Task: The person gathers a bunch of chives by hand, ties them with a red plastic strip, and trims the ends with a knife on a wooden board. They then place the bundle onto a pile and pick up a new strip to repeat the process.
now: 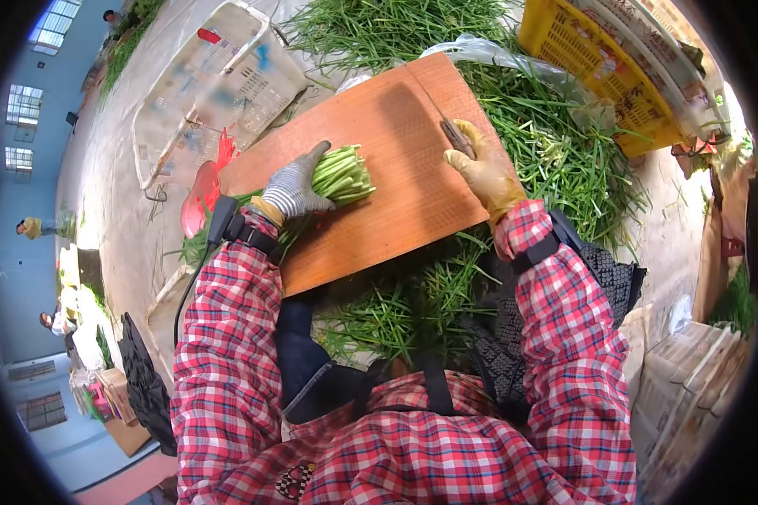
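My left hand (296, 183), in a grey striped glove, is wrapped around a bundle of green stalks (343, 174) that look like garlic chives. Their pale cut-looking ends point right over an orange-brown wooden board (379, 236), and the leafy ends hang past its near left edge. At the board's right side, my right hand (484, 172) wears a yellow glove and grips a knife (456, 136) by its handle. The thin blade points away from me, low over the board, apart from the bundle. Red plastic ties (226, 150) lie by the board's left corner.
Loose greens (556, 160) are heaped right of and behind the board, with more (404, 311) below it near my lap. A white crate (219, 93) stands at the back left, a yellow crate (602, 71) at the back right. Other people (32, 227) are far left.
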`<state>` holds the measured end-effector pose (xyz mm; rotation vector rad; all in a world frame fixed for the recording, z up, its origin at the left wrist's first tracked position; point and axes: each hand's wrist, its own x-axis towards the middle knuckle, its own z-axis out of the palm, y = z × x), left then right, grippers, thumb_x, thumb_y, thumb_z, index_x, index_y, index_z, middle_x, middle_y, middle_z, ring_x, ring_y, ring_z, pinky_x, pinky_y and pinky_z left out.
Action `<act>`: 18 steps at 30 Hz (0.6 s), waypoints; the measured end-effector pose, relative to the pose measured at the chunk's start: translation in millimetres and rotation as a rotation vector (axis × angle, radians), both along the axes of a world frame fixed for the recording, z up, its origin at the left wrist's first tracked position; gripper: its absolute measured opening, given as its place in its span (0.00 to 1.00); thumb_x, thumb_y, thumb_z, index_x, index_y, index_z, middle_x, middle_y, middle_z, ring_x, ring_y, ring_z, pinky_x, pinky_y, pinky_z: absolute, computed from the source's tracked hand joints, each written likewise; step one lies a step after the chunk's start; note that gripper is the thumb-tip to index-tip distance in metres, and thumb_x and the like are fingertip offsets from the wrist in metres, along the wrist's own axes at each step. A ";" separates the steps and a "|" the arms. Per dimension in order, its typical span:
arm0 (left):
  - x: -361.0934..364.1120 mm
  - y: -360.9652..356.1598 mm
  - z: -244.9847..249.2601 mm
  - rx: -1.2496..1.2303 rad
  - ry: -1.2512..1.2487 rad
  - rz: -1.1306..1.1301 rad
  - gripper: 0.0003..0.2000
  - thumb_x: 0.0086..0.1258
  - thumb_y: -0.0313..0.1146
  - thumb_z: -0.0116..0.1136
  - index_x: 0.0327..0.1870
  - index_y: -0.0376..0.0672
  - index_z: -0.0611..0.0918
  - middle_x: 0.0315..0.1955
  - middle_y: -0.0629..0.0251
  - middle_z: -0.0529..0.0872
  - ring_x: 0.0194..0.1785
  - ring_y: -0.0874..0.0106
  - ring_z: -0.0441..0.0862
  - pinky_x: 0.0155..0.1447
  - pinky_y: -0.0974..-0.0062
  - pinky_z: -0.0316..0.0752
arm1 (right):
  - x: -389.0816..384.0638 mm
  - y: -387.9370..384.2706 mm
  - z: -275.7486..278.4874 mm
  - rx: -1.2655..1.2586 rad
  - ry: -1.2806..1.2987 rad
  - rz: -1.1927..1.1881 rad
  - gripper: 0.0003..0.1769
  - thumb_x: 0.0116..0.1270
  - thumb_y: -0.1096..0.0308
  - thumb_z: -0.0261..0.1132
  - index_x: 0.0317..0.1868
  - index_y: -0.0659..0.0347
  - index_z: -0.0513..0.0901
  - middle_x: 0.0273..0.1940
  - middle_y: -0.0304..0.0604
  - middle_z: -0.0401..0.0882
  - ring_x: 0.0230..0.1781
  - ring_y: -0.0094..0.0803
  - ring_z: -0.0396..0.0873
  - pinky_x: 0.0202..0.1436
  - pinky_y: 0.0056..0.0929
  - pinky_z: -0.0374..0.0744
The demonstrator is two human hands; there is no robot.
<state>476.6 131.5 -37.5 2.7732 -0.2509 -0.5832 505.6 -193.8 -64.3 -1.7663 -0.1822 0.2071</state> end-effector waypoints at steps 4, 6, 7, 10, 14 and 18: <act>-1.1 -17.7 9.0 -0.233 0.054 -0.015 0.50 0.41 0.44 0.74 0.68 0.36 0.61 0.57 0.43 0.74 0.60 0.56 0.74 0.63 0.69 0.69 | -34.3 -17.4 39.0 0.357 0.143 -0.029 0.31 0.62 0.72 0.63 0.65 0.64 0.64 0.39 0.36 0.74 0.35 0.18 0.71 0.37 0.18 0.73; -10.7 -36.0 3.9 -0.189 0.092 -0.034 0.54 0.40 0.48 0.74 0.69 0.34 0.58 0.57 0.41 0.73 0.62 0.52 0.71 0.64 0.67 0.67 | -50.0 -25.7 42.6 0.414 0.044 -0.031 0.30 0.62 0.74 0.63 0.64 0.64 0.63 0.40 0.36 0.74 0.34 0.19 0.72 0.38 0.19 0.74; -15.2 -52.4 4.4 -0.060 0.142 -0.041 0.56 0.39 0.50 0.74 0.69 0.31 0.56 0.60 0.39 0.69 0.65 0.51 0.68 0.67 0.66 0.64 | -59.0 -28.8 40.8 0.482 0.022 -0.050 0.30 0.62 0.74 0.64 0.64 0.64 0.64 0.40 0.36 0.74 0.33 0.19 0.72 0.38 0.20 0.75; -13.3 -76.1 16.2 0.207 0.100 -0.092 0.58 0.37 0.55 0.74 0.69 0.32 0.56 0.60 0.38 0.69 0.65 0.48 0.67 0.66 0.64 0.64 | -100.6 -25.6 54.5 0.401 0.152 -0.135 0.30 0.64 0.71 0.64 0.65 0.60 0.64 0.43 0.38 0.74 0.33 0.22 0.73 0.33 0.21 0.76; -9.9 -80.0 12.0 0.191 0.164 -0.004 0.56 0.36 0.56 0.74 0.68 0.35 0.59 0.58 0.37 0.71 0.62 0.49 0.70 0.64 0.62 0.67 | -142.2 -21.3 41.8 0.048 0.084 -0.113 0.29 0.63 0.72 0.62 0.64 0.64 0.64 0.39 0.49 0.80 0.36 0.31 0.80 0.38 0.28 0.79; -0.6 -83.6 -7.5 0.210 0.189 0.028 0.53 0.36 0.54 0.75 0.66 0.37 0.63 0.56 0.41 0.74 0.59 0.50 0.73 0.61 0.63 0.70 | -158.9 -15.3 53.7 -0.068 -0.010 -0.003 0.30 0.62 0.72 0.61 0.64 0.63 0.64 0.43 0.56 0.81 0.44 0.47 0.82 0.48 0.36 0.79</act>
